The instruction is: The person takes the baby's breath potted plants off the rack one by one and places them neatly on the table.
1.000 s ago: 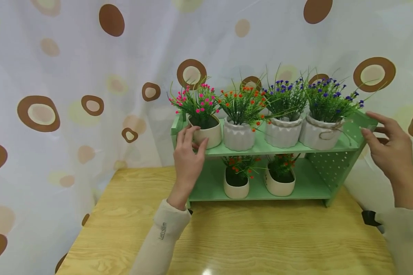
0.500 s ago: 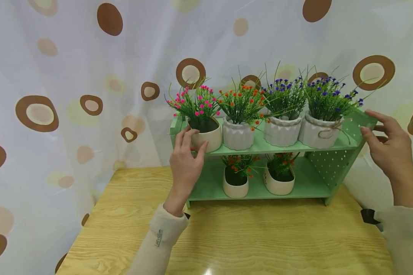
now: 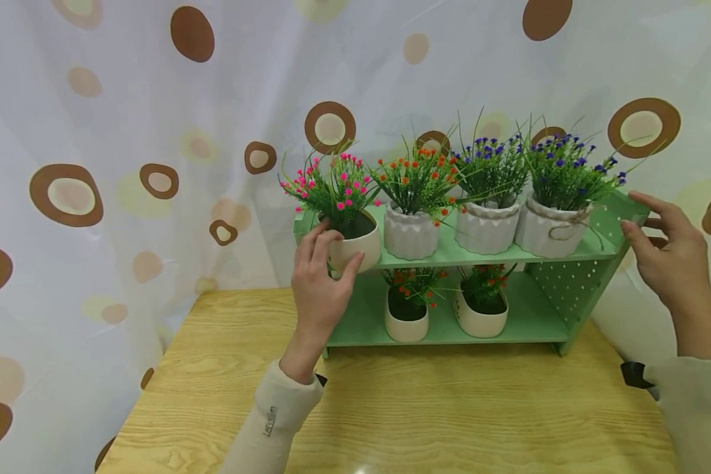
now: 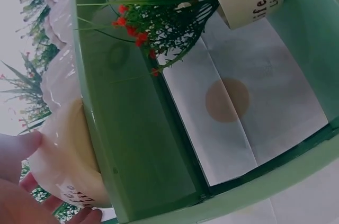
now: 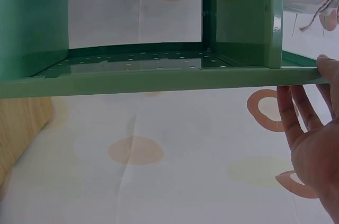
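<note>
My left hand (image 3: 321,283) grips a cream flowerpot (image 3: 364,253) of pink flowers at the left end of the green shelf's top board, thumb in front and fingers round its left side. In the left wrist view this pot (image 4: 63,150) overhangs the board's front edge and shows dark lettering. My right hand (image 3: 672,253) holds the upper right end of the green shelf (image 3: 619,270), thumb on one face and fingers on the other. Beside the held pot stand a white pot (image 3: 411,234) with orange flowers and two white pots with purple flowers, the rightmost (image 3: 551,230) tied with twine.
Two cream pots with red flowers, one left (image 3: 407,326) and one right (image 3: 482,319), stand on the lower board. The shelf rests on a wooden table (image 3: 450,408). A spotted curtain (image 3: 154,118) hangs behind.
The pot of pink flowers has come forward and slightly left with my left hand, toward the board's front edge. My right hand keeps its hold on the shelf.
</note>
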`<state>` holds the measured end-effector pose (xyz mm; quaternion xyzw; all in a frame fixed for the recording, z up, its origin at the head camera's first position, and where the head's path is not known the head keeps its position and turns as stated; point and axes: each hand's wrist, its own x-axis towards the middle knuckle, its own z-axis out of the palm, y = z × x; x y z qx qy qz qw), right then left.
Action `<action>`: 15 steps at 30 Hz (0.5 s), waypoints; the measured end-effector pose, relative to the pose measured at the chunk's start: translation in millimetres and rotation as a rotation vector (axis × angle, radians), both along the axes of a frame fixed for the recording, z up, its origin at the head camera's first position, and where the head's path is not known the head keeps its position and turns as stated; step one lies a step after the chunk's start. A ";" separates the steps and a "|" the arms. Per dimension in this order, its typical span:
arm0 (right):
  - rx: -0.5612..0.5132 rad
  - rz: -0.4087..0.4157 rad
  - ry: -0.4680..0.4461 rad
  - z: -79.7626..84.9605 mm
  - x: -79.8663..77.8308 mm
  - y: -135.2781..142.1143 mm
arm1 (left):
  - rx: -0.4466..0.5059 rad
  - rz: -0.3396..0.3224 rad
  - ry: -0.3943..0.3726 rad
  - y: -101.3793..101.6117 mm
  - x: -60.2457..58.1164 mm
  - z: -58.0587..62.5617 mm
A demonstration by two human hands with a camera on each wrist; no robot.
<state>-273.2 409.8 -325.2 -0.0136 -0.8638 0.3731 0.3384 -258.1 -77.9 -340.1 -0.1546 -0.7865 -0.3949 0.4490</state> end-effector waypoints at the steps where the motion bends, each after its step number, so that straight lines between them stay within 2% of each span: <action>1: -0.001 -0.001 0.001 -0.1 0.0 -0.1 | 0.007 -0.010 -0.005 0.1 0.4 0.1; 6: -0.004 -0.001 -0.007 -0.7 0.4 -0.4 | 0.050 -0.055 -0.021 -0.2 2.6 -0.5; 15: -0.011 -0.006 0.004 -0.3 -0.2 -1.8 | 0.087 -0.115 0.004 -5.1 12.0 -1.7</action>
